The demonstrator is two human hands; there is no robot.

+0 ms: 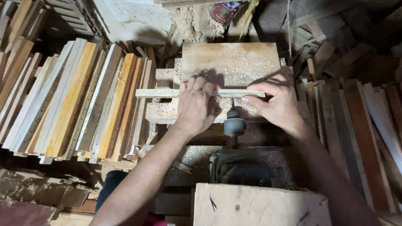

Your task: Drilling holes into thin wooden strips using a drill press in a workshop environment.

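A thin pale wooden strip (159, 93) lies crosswise on a sawdust-covered wooden work block (230, 62). My left hand (194, 104) presses down on the strip's middle, fingers curled over it. My right hand (276, 102) pinches the strip's right end between thumb and fingers. Just below the strip, between my hands, a grey drill chuck (233, 124) points up toward it from a dark motor (240, 167).
A stack of drilled wooden slats (75, 100) leans at the left. Darker planks (360, 125) lie at the right. A wooden box (255, 205) covers the motor's near side. Sawdust and offcuts lie all around, and a red can (226, 11) sits at the top.
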